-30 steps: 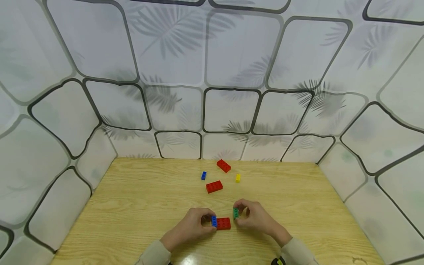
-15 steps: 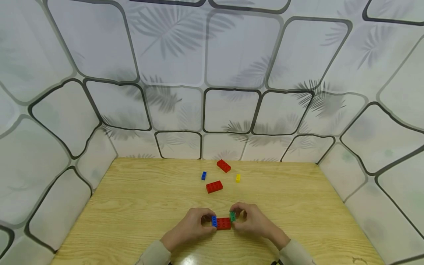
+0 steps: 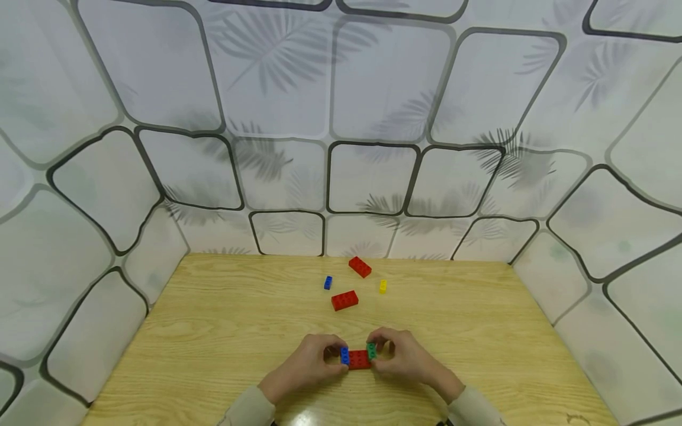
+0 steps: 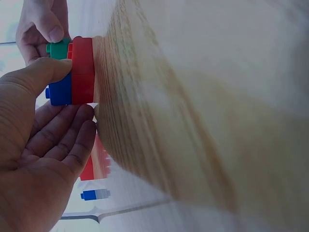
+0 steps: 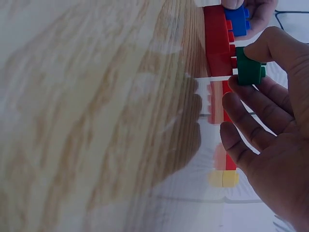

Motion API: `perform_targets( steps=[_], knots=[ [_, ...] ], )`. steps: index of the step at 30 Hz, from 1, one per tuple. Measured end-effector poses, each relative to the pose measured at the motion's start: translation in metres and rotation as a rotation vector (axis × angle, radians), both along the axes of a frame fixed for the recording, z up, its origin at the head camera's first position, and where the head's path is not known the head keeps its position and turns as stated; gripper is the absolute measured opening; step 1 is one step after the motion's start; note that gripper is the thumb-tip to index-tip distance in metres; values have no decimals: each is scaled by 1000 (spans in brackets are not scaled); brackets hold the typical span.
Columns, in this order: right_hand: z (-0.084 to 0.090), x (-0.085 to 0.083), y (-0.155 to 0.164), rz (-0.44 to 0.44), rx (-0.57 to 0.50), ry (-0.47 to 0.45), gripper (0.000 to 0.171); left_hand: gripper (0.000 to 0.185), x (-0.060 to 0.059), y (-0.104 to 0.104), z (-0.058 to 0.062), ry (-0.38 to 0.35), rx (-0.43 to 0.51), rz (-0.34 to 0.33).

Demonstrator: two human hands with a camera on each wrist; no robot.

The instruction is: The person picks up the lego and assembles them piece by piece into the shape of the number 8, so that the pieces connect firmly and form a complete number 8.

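A red brick (image 3: 359, 359) lies on the wooden table (image 3: 224, 331) near its front edge, with a small blue brick (image 3: 344, 355) on its left end. My left hand (image 3: 314, 362) pinches that blue and red stack (image 4: 82, 72) between thumb and fingers. My right hand (image 3: 398, 355) pinches a small green brick (image 3: 371, 351) and holds it on the right end of the red brick (image 5: 219, 41). In the right wrist view the green brick (image 5: 250, 67) sits between thumb and fingertip against the red brick's studs.
Farther back on the table lie a red brick (image 3: 344, 300), another red brick (image 3: 360, 267), a small blue brick (image 3: 327, 283) and a small yellow brick (image 3: 382, 286). Patterned walls close in the table on three sides.
My right hand has brought the green brick left and down from just beside the red brick onto its right end. The left hand has stayed where it was.
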State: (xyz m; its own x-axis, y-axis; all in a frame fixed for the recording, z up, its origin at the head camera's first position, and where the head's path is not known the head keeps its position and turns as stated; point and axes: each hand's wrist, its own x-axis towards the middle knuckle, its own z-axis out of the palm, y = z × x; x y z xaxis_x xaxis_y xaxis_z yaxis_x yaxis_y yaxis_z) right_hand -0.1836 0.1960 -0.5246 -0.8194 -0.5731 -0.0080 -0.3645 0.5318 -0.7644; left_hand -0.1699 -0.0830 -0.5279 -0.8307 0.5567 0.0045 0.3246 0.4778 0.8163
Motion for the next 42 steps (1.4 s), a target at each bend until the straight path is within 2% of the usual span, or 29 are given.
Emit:
perform_targets(
  steps=[36,42],
  knots=[
    [2,4,-5,6,-2,30,28,33,0,0,1,5,1,9],
    [2,3,-5,-1,-3,7,25,33,1,0,1,10,7,9]
  ],
)
